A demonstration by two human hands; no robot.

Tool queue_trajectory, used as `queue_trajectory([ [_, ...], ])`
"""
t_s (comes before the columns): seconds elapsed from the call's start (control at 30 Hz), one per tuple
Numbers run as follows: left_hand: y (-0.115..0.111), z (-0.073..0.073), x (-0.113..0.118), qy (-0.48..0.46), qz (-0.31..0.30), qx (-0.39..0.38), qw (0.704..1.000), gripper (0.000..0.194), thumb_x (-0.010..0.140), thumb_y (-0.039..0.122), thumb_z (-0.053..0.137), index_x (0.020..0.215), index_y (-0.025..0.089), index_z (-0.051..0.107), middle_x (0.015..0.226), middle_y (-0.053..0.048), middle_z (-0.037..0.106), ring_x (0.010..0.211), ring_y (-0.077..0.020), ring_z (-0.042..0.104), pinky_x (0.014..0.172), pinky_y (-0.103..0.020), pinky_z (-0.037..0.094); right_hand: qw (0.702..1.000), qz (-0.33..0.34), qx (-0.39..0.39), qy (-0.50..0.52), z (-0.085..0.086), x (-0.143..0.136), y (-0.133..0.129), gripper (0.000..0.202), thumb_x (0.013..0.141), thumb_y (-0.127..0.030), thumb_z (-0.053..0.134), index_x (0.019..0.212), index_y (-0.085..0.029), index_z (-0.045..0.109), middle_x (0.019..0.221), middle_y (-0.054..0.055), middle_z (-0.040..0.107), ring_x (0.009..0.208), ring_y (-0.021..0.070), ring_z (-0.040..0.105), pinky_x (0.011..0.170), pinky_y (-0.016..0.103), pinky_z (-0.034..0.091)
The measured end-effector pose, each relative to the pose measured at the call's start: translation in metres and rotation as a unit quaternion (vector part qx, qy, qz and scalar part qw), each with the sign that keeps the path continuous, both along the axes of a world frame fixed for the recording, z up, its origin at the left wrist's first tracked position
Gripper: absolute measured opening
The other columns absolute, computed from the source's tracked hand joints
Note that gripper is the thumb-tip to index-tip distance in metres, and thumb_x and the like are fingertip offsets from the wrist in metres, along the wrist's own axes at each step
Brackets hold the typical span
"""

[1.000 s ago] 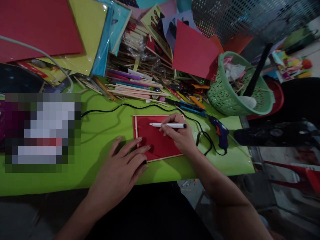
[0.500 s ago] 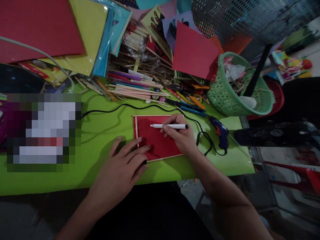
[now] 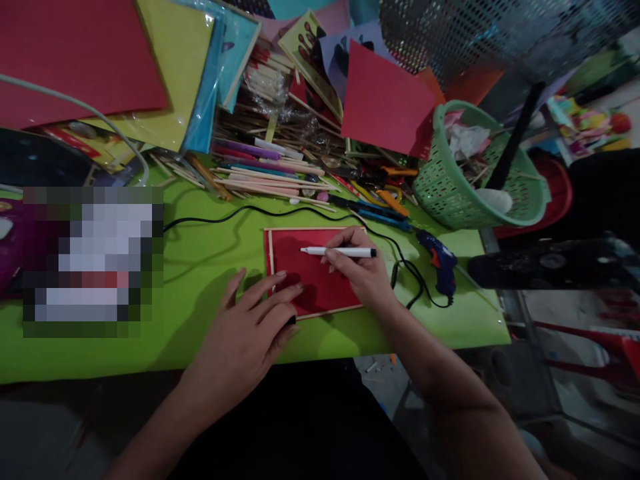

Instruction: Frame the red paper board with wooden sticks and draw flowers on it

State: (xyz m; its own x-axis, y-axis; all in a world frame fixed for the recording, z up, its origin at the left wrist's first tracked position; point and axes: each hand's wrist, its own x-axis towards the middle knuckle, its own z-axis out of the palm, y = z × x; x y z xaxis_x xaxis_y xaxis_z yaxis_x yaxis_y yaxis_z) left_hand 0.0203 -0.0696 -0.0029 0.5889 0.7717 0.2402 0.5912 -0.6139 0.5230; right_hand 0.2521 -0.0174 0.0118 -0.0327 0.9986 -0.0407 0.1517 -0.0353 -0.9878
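- Red card point(image 3: 320, 287) lies flat on the green desk point(image 3: 465, 320), near its front edge, right of the middle. Thin sticks point(image 3: 271, 257) run along its left, back and front edges; right edge is mostly behind the right hand.
- Right hand point(image 3: 367, 273): fingers closed in a pen grip on a white marker point(image 3: 345, 252), tip pointing left over the card's back-left part. Can't tell if the tip touches.
- Left hand point(image 3: 245, 333): spread loosely, holding nothing, fingertips over the card's front-left area. Can't confirm they press.
- Risk: card slides or twists under the marker if the left fingers only hover. Result: a stray line.
- Risk: tip bumps the left stick if a stroke runs too far left; mark jogs or stick loosens.
- Risk: right hand rubs wet ink if it drags over fresh marks.
- Black cord point(image 3: 220, 219) passes just behind the card and loops beside the right hand, toward the glue gun point(image 3: 437, 260) near the desk's right edge. Snagging it could jerk the gun. Can't tell if it's hot.
- Loose sticks point(image 3: 270, 179) piled toward the back edge; could roll onto the card if knocked.
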Motion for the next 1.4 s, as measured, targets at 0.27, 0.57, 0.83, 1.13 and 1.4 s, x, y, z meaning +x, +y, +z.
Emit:
queue_trajectory([
  [0.27, 0.007, -0.003, 0.015, 0.022, -0.014, 0.009, 1.000, 0.018, 0.105, 0.027, 0.051, 0.104, 0.023, 0.068, 0.131, -0.004, 0.075, 0.128, -0.0302, 0.065, 0.123, -0.068, 0.025, 1.000, 0.011, 0.012, -0.026, -0.007, -0.001, 0.007, 0.019, 0.090, -0.039, 0.072, 0.089, -0.024, 0.061, 0.077, -0.002, 0.066, 0.065, 0.0132, 0.058, 0.064, 0.030, 0.048],
  [0.57, 0.006, -0.003, 0.013, 0.021, -0.019, -0.007, 1.000, 0.017, 0.106, 0.028, 0.049, 0.106, 0.023, 0.066, 0.135, -0.003, 0.073, 0.133, -0.0278, 0.061, 0.126, -0.063, 0.023, 0.999, 0.011, 0.006, -0.033, -0.003, -0.003, 0.008, 0.020, 0.089, -0.038, 0.073, 0.088, -0.024, 0.060, 0.076, -0.002, 0.066, 0.064, 0.0126, 0.056, 0.062, 0.029, 0.047],
  [0.83, 0.006, -0.004, 0.012, 0.026, -0.022, 0.003, 0.999, 0.017, 0.107, 0.029, 0.048, 0.106, 0.023, 0.063, 0.136, -0.003, 0.072, 0.134, -0.0285, 0.060, 0.124, -0.065, 0.026, 0.999, 0.012, -0.004, -0.035, -0.004, -0.003, 0.008, 0.019, 0.089, -0.038, 0.072, 0.088, -0.023, 0.060, 0.077, -0.002, 0.067, 0.064, 0.0129, 0.057, 0.062, 0.030, 0.045],
  [1.13, 0.007, -0.003, 0.012, 0.018, -0.024, 0.008, 1.000, 0.017, 0.106, 0.029, 0.049, 0.106, 0.022, 0.065, 0.132, -0.005, 0.074, 0.132, -0.0296, 0.062, 0.123, -0.068, 0.030, 0.999, 0.018, -0.013, -0.029, -0.003, -0.003, 0.006, 0.017, 0.089, -0.037, 0.073, 0.088, -0.024, 0.061, 0.077, -0.002, 0.067, 0.064, 0.0131, 0.057, 0.062, 0.030, 0.044],
  [1.4, 0.007, -0.004, 0.013, 0.024, -0.028, 0.008, 0.999, 0.016, 0.106, 0.028, 0.049, 0.106, 0.022, 0.063, 0.134, -0.005, 0.073, 0.132, -0.0302, 0.062, 0.121, -0.069, 0.032, 0.999, 0.021, -0.013, -0.033, -0.001, -0.002, 0.006, 0.017, 0.088, -0.036, 0.073, 0.086, -0.024, 0.061, 0.076, -0.002, 0.065, 0.064, 0.0135, 0.056, 0.060, 0.030, 0.042],
])
